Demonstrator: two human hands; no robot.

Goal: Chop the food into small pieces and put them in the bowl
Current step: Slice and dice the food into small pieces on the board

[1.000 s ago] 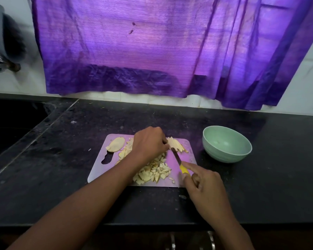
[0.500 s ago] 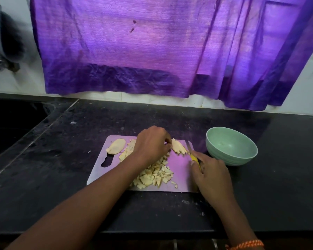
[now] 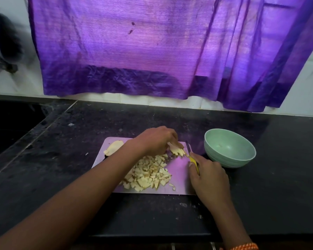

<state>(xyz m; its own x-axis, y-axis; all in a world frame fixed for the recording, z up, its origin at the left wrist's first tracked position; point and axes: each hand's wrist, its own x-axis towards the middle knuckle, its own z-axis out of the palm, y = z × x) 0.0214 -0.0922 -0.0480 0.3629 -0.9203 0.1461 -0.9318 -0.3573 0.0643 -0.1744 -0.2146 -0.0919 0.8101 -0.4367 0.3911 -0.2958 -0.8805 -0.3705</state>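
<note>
One bowl (image 3: 229,147), perhaps two slices (image 3: 176,150).

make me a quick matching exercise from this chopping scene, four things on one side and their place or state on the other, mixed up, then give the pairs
Things:
1. bowl
2. knife
3. pile of chopped pieces
4. uncut slice

Place or state:
A. gripped in the right hand, blade beside the slices under the left hand
B. on the far left corner of the cutting board
C. on the counter to the right of the board, no chopped pile in it
D. heaped in the middle of the board

Pairs: 1-C, 2-A, 3-D, 4-B
</note>
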